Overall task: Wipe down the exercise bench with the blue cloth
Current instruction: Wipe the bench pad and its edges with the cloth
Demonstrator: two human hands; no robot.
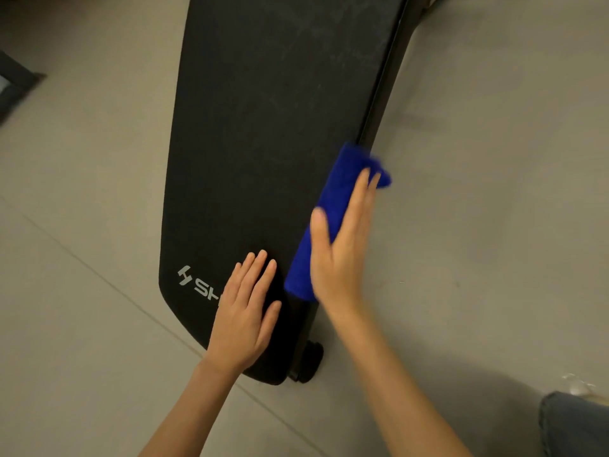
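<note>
From the head view, a long black exercise bench [263, 127] runs from the top of the frame down to the lower middle. Its top is dark and has pale dusty marks in the upper part. Near its bottom end there are grey letters [197, 282], and some of them are hidden under a hand. The blue cloth [342, 179] lies on the right edge of the bench, a little right of the middle of the frame. It is folded into a long shape and hangs a bit over that side. Its top end looks blurry. The right hand [339, 255] presses flat on the cloth with straight fingers, and the thumb sticks out to the left. It does not curl round the cloth. The left hand [244, 321] rests flat on the bottom end of the bench, just left of the cloth, with its fingers straight and a little spread. The two hands are near each other but do not touch. A small black foot [308, 361] shows under the bottom right corner of the bench. The bench stands on a grey tiled floor [82, 192]. A knee in blue jeans [573, 423] shows in the bottom right corner. A dark thing [13, 84] sits at the left edge, and I cannot tell what it is.
</note>
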